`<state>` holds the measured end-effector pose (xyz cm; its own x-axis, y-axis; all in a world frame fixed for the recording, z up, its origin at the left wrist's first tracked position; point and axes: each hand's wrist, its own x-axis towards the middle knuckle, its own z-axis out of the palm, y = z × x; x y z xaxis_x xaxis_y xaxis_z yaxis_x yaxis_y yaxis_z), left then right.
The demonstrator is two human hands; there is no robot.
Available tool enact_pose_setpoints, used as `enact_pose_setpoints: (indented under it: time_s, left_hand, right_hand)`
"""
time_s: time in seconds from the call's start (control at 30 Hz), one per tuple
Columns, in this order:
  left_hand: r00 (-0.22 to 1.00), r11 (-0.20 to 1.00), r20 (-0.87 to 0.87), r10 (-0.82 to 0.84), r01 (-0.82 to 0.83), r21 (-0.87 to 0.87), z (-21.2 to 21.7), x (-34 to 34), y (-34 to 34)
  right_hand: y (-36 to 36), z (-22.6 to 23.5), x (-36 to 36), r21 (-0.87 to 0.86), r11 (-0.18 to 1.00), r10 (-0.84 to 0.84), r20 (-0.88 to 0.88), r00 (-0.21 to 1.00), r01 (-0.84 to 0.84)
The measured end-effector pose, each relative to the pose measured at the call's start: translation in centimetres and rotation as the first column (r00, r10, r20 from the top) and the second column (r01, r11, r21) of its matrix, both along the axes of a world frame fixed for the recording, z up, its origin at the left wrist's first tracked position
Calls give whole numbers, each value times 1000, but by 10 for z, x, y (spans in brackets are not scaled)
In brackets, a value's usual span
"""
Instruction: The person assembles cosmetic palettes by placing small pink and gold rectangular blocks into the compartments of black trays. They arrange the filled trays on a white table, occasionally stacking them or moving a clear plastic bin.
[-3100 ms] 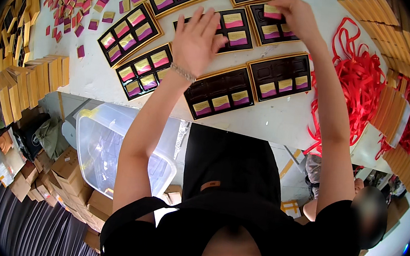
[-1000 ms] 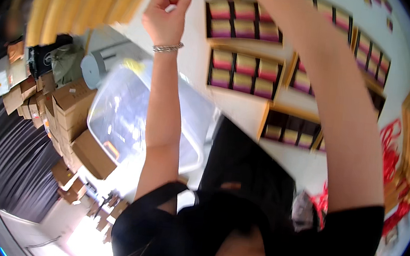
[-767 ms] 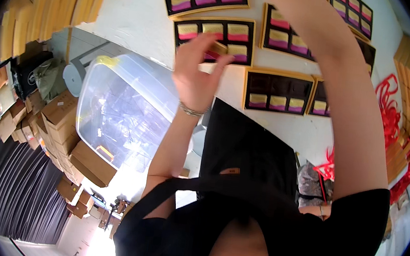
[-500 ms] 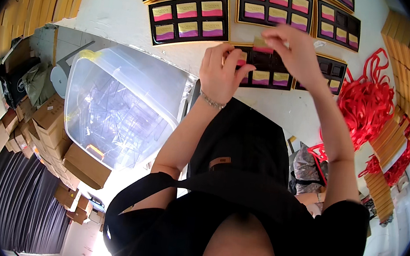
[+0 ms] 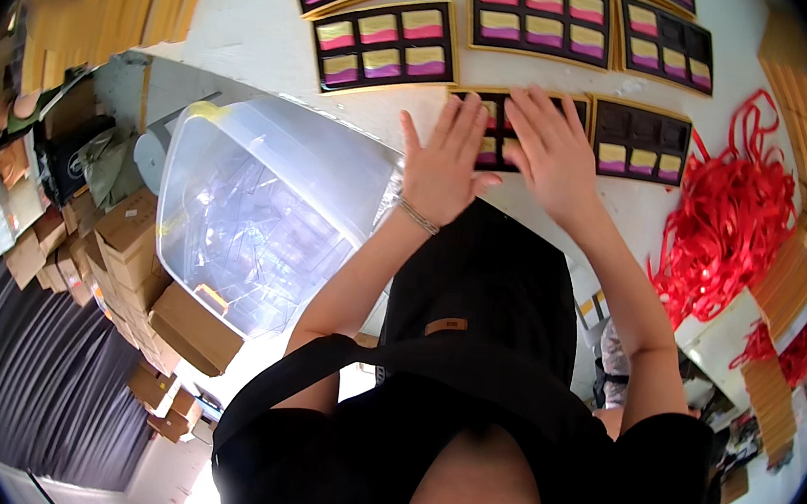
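A black, gold-edged compartment tray (image 5: 488,97) lies at the near table edge, mostly hidden under my two hands. My left hand (image 5: 440,162) rests over its left end, fingers stretched out, thumb pointing inward. My right hand (image 5: 556,160) lies flat across its middle and right, fingers straight. Neither hand holds anything that shows. A few small wrapped pieces, gold with pink or purple, show between the hands. To the right sits a similar tray (image 5: 643,130), with wrapped pieces in its lower row and bare upper compartments.
Filled trays (image 5: 386,46) (image 5: 539,18) and a partly filled tray (image 5: 666,45) lie farther back. A heap of red ribbon (image 5: 726,222) is at the right. A clear plastic bin (image 5: 171,213) stands left, below stacked gold pieces (image 5: 113,20). Cardboard boxes (image 5: 194,328) lie beyond the bin.
My right hand has come down from above the tray and flattened beside my left. My left hand's fingers have straightened. The wrapped piece near my right fingertips no longer shows there.
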<state>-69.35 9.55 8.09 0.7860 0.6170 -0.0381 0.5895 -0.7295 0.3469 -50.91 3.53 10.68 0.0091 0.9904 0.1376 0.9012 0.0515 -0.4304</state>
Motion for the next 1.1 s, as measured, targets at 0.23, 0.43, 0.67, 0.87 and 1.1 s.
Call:
enact_pose_setpoints:
  time_s: [0.23, 0.43, 0.67, 0.87, 1.1]
  left_hand:
    - [999, 999, 6, -33, 34, -43, 4, -3, 5]
    - [908, 853, -275, 317, -147, 501, 28, -33, 159]
    - [779, 736, 246, 577, -626, 256, -13, -55, 451]
    - [780, 738, 138, 610, -623, 260, -50, -61, 479]
    - [397, 621, 512, 762, -221, -752, -2, -32, 436]
  right_hand:
    - [-7, 11, -7, -249, 967, 101, 148, 984, -62]
    - [125, 43, 17, 152, 988, 44, -15, 999, -42]
    - [385, -12, -28, 54, 998, 18, 138, 990, -25]
    - [404, -46, -52, 22, 999, 38, 345, 938, -48]
    - [402, -35, 4, -16, 995, -90, -541, 836, 96]
